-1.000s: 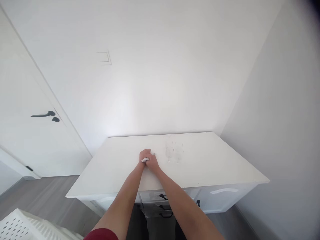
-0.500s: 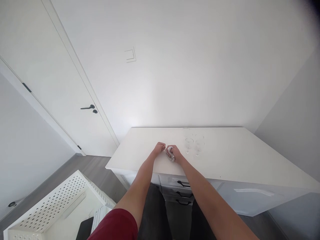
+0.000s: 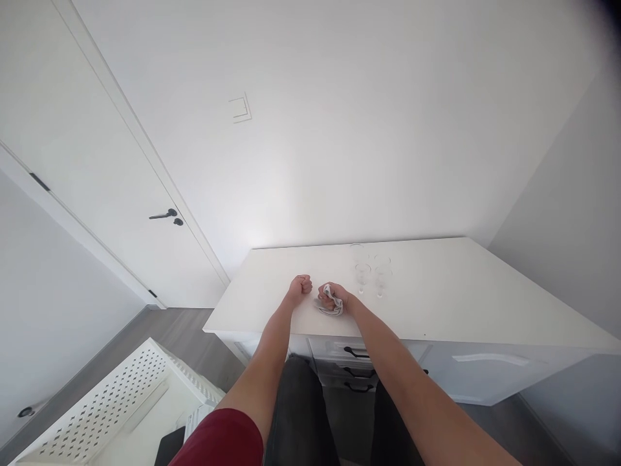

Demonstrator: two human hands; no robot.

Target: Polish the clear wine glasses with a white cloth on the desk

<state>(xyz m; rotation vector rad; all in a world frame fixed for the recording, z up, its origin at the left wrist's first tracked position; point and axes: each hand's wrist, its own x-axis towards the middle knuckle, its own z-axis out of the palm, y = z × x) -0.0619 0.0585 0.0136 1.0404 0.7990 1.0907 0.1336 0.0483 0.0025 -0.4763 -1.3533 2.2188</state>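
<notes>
A crumpled whitish cloth [image 3: 334,307] is bunched in my right hand [image 3: 341,294], whose fingers are closed around it just above the white cabinet top [image 3: 272,304]. To the left, apart from the cloth, my left hand [image 3: 300,288] is curled into a fist; whatever may be inside it is hidden. Several clear stemmed glasses stand right of my right hand, among them a front glass [image 3: 361,277] and another glass [image 3: 381,282] beside it. Their outlines are faint against the white top.
Drawers with dark handles [image 3: 358,353] front the cabinet near my legs. At lower left stands a white perforated crib-like frame [image 3: 104,395] with a dark object [image 3: 169,446] inside. A white door [image 3: 111,175] with a dark handle [image 3: 163,213] is at left, and a light switch [image 3: 240,108] is on the wall.
My hands have moved farther apart, the left one shifting left. The cloth now hangs more loosely from my right hand. The view has tilted slightly.
</notes>
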